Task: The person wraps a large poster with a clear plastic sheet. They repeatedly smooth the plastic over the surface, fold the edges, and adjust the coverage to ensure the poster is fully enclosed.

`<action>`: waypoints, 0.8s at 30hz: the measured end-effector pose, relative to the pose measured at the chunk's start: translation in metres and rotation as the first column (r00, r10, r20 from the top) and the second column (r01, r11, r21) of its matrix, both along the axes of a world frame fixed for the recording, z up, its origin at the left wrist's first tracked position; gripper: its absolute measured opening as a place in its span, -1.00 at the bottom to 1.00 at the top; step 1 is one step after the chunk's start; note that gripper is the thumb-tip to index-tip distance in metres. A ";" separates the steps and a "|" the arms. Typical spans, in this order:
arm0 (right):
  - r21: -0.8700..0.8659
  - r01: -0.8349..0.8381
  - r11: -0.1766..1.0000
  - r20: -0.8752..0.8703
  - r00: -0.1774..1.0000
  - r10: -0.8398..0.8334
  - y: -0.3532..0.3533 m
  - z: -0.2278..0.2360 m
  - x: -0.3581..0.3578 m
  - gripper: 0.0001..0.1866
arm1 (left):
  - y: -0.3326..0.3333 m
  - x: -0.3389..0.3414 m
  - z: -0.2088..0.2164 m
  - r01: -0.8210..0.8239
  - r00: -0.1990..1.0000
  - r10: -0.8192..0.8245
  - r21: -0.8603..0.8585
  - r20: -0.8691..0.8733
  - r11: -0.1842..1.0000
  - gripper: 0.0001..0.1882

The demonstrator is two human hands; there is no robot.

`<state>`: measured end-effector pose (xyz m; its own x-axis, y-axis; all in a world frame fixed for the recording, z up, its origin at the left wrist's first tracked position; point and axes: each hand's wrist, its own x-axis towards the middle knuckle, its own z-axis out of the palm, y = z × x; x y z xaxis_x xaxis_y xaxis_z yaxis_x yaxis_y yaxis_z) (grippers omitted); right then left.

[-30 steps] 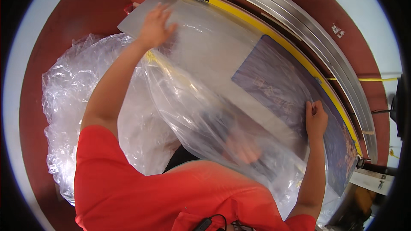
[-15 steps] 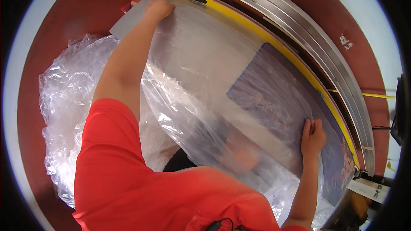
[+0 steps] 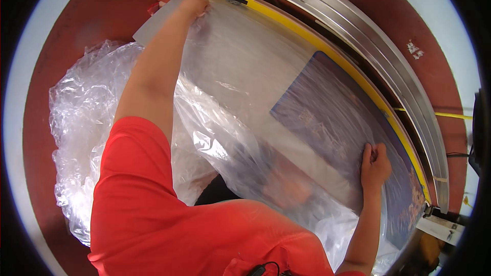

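1. The left hand [image 3: 194, 7] is at the far left corner of the counter [image 3: 151, 29], its fingers curled in on the clear film [image 3: 212, 145]; the fingertips are partly hidden, but the film gathers at them, so the grip appears clenched on it
2. The right hand [image 3: 375, 166] is well apart from it, near the counter's far edge toward the right end, with thumb and forefinger pinched together on a small fold of the film
3. The arms are spread wide, most likely because two holds so far apart draw the film out between them; the long shallow creases running from one hand toward the other suggest light tension
4. Both holds are near the yellow strip [image 3: 286, 19] that follows the far edge, probably because it gives a straight line to set the film along; a metal rail [image 3: 353, 18] runs beyond it
5. Relative to the grip, the film lies between the two hands and on the near side of them, across the counter and down over its near edge in loose, shiny folds
6. A dark panel [image 3: 327, 102] with a blue border shows through the film on the right part of the counter, just beside the right hand and well apart from the left
7. A crumpled plastic heap [image 3: 89, 117] bulges beyond the counter's near left corner; whether it joins the film is hard to tell
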<state>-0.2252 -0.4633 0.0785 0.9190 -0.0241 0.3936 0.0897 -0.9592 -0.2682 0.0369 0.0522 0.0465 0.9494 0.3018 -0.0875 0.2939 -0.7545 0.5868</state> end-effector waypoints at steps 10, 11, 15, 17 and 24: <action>0.329 0.690 0.645 -0.941 0.294 0.166 -0.201 0.042 -0.203 -0.86 | 0.103 -0.003 -0.054 -0.016 0.985 -0.152 0.916 0.083 0.400 -0.65; 0.196 0.634 0.748 -0.956 0.294 0.001 -0.257 0.055 -0.254 -0.80 | 0.094 0.004 -0.066 -0.107 0.985 -0.055 0.833 0.163 0.543 -0.64; -0.222 0.743 0.632 -0.167 0.610 -0.775 -0.385 0.212 -0.340 -0.78 | 0.134 0.041 -0.090 -0.021 0.969 -0.180 0.787 0.167 0.617 -0.67; -0.254 0.700 0.667 0.429 0.700 -0.572 -0.279 0.214 -0.251 -0.75 | 0.142 0.030 -0.084 -0.073 0.963 -0.160 0.779 0.219 0.622 -0.66; -0.469 0.279 0.838 -0.163 0.905 -0.393 -0.204 0.014 -0.164 -0.34 | 0.108 0.015 -0.063 -0.103 0.980 -0.062 0.749 0.188 0.655 -0.58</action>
